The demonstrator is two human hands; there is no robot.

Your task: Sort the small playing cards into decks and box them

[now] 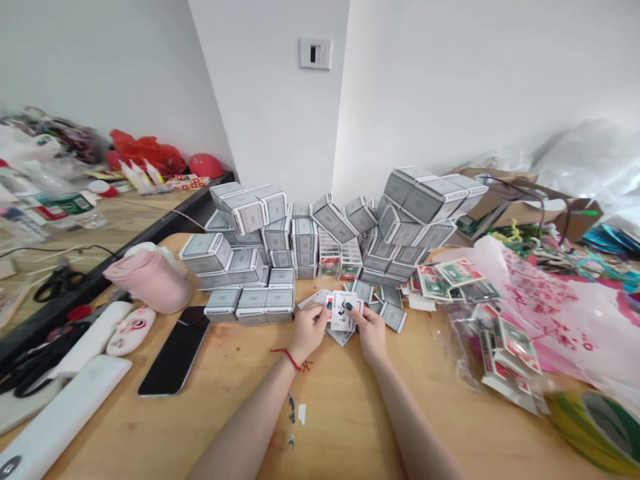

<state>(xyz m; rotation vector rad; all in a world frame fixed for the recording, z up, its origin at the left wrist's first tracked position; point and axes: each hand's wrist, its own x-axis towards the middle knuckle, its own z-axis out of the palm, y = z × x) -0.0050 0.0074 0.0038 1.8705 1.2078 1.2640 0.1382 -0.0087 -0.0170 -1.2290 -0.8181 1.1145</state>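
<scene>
My left hand [311, 328] and my right hand [369, 325] hold playing cards [343, 313] between them, thumbs on the white printed face. The fingers of both hands are closed on the cards' edges. How many cards are held I cannot tell. Just under and beyond my hands, loose cards [342, 337] lie on the wooden table [240, 413]. Beside my right hand lie several grey-backed card packs [393, 316]. Behind, many grey card packs [265, 303] are stacked in blocks, some tilted. Red-and-green card boxes [350, 257] stand in the middle of the stacks.
Left of my arms lie a black phone [175, 353], a pink roll [150, 280] and a long white device [70, 417]. To the right are opened card boxes [515, 350], a pink-printed plastic bag [565, 327] and a roll of yellow-green tape [590, 427]. A wall [280, 113] rises behind the stacks.
</scene>
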